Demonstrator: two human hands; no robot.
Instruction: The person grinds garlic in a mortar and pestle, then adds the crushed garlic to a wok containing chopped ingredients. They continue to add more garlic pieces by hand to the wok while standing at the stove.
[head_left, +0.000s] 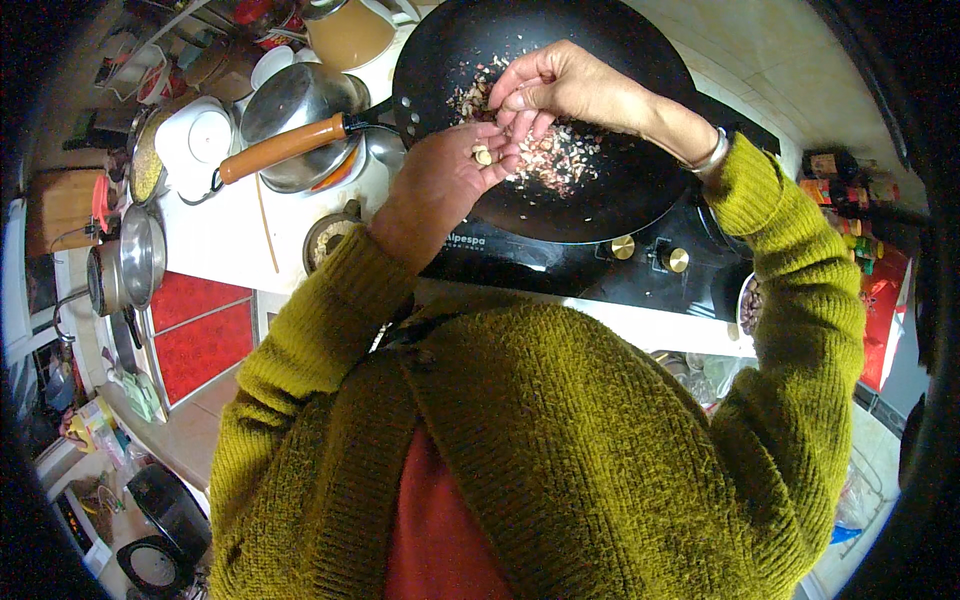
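Observation:
A black wok (637, 180) stands on the hob, with reddish and whitish flakes (559, 161) like nut skins scattered over its inside. Over the wok's left part, my left hand (450, 169) is turned palm up with its fingers curled. Pale peeled nut kernels (482, 155) rest in that palm. My right hand (559, 86) is above the wok, thumb and fingertips drawn together beside the left fingers. Whether anything sits between the right fingertips is hidden. Below my left wrist, a small bowl (309, 244) with pale kernels is partly covered by the sleeve.
The wok's wooden handle (285, 148) reaches left over a steel pot (281, 105). A chopstick-like stick (268, 225) lies on the white counter (217, 240). Brass knobs (622, 247) front the black hob (517, 262). A bowl of brown nuts or dried fruit (750, 307) stands by my right sleeve.

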